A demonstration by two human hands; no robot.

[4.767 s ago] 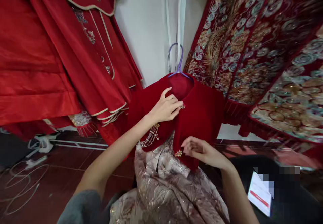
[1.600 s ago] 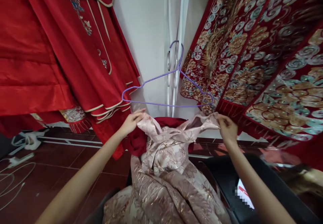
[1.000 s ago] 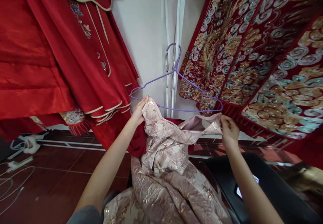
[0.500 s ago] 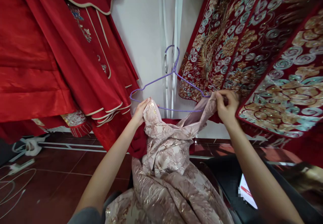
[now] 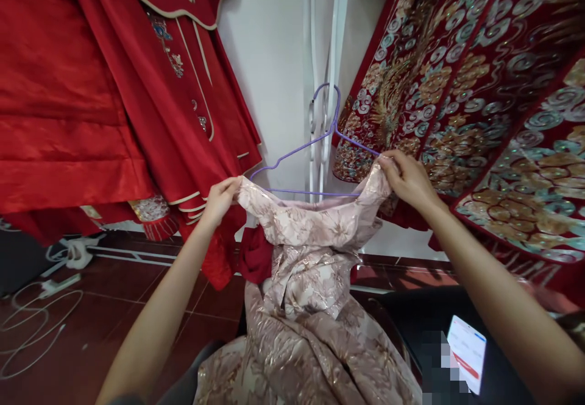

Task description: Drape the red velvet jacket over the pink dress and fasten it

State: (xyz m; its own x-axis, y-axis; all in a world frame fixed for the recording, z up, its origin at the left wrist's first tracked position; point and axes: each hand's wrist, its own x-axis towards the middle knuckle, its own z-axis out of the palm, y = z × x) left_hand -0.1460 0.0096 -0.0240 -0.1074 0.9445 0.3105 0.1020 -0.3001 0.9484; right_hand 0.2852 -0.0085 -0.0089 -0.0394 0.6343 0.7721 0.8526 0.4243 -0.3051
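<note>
A pale pink dress (image 5: 320, 277) with a shiny gold floral pattern drapes down toward my lap. Its neckline sits on a purple wire hanger (image 5: 297, 148), whose hook reaches up in front of white upright poles. My left hand (image 5: 222, 198) pinches the dress's left shoulder at the hanger's left end. At the other end, my right hand (image 5: 404, 176) grips the right shoulder, with the hanger's arm running in under the cloth. A dark red fabric flower or bow (image 5: 256, 254) shows beside the bodice, partly behind it.
Red garments (image 5: 150, 106) hang at the left, and dark red embroidered garments (image 5: 461, 88) at the right. White poles (image 5: 333, 39) stand against the wall. A lit phone (image 5: 467, 351) lies on a black surface at lower right. White cables (image 5: 34, 326) lie on the tiled floor.
My hands have spread apart, stretching the neckline wider across the hanger. The right shoulder, folded inward before, now lies over the hanger's right end. The view has shifted slightly.
</note>
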